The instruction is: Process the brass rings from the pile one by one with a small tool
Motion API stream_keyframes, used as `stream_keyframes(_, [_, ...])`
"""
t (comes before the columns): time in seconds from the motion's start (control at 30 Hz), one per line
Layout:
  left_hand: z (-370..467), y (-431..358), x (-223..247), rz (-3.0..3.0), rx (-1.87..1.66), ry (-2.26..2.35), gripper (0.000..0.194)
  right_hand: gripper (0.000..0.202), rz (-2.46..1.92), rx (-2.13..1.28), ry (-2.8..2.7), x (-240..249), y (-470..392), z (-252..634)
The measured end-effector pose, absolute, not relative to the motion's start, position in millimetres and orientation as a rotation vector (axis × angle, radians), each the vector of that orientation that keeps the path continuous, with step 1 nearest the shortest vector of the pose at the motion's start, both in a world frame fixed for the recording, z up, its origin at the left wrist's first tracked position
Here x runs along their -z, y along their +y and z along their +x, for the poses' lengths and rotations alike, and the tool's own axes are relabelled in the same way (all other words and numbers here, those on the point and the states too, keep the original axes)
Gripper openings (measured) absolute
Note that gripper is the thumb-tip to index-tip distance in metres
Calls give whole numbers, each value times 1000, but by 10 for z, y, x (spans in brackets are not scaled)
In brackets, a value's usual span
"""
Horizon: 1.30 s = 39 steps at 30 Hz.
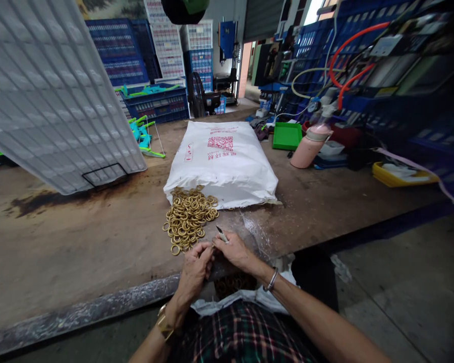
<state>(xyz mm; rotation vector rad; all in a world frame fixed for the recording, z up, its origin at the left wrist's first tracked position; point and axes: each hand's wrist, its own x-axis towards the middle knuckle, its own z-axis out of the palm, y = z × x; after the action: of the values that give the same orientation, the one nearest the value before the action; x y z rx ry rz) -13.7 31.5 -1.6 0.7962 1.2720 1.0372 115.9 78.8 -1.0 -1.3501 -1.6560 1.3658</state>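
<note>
Near the front edge of the table, my two hands meet with fingertips close together. My right hand (236, 250) is closed around a small knife (222, 234), its dark pointed blade sticking out up and to the left. The fingers of my left hand (196, 266) are pinched together; what they hold is too small and covered to make out. Just beyond the hands lies a heap of brass-coloured rings (189, 214), spilling from the mouth of a white woven sack (227, 166) with red print. Below the table edge, more rings (234, 285) show in an opened white bag (245, 297) at my lap.
A ribbed whitish plastic panel or crate (60, 96) stands tilted at left. Right of the sack are a green tray (286, 136), a pink bottle (309, 148) and a yellow tray (401, 176). Stacked crates (115, 50) and a black fan (197, 96) stand behind.
</note>
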Motion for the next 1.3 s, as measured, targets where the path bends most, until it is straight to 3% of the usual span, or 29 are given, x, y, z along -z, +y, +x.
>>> stream_keyframes(0.23, [-110, 297, -25, 682, -1064, 1116, 35, 25, -1314, -1394, -1666, 74, 789, 1169])
stream_keyframes(0.47, [-107, 302, -88, 623, -1109, 1080, 37, 14, -1353, -884, -2181, 85, 704, 1277])
stream_keyframes(0.93, [-197, 278, 82, 893, -1096, 1218, 34, 23, -1400, -758, -2519, 23, 712, 1307])
stream_keyframes(1.1, [-119, 42, -33, 790, -947, 1071, 32, 20, -1567, -561, -2543, 79, 852, 1329])
stream_keyframes(1.3, [31, -173, 31, 192, -653, 983, 27, 27, -1643, -444, -2339, 88, 1121, 1225])
